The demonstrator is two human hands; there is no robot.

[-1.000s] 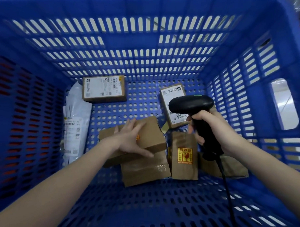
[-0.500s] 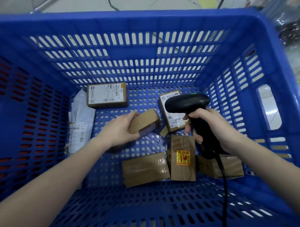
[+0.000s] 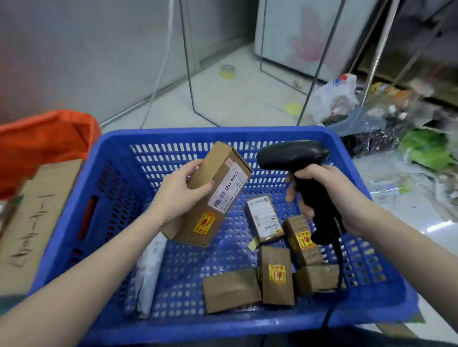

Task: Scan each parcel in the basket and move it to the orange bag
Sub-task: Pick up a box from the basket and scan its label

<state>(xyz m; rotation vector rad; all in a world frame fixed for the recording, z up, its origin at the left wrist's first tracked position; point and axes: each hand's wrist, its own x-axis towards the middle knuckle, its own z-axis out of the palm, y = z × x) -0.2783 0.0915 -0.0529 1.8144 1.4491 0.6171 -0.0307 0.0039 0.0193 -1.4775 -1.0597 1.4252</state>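
Tiled floor (image 3: 225,95), clutter on the right. Blue basket (image 3: 217,326); orange bag (image 3: 36,146) off its left edge. Left hand (image 3: 180,195) fingers wrap the box (image 3: 217,183), held above the basket. Right hand (image 3: 328,192) fingers grip the scanner (image 3: 293,154). Tilt the label squarely at its head and hold steady.

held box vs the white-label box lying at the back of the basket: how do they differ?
The held box is lifted above the basket, gripped by the left hand; the white-label box lies on the basket floor, untouched. The held box looks larger and longer. Its label is a narrow strip beside a yellow-and-red sticker; the other's white label covers most of its top face, with no such sticker showing. Both are brown cardboard with printed labels.
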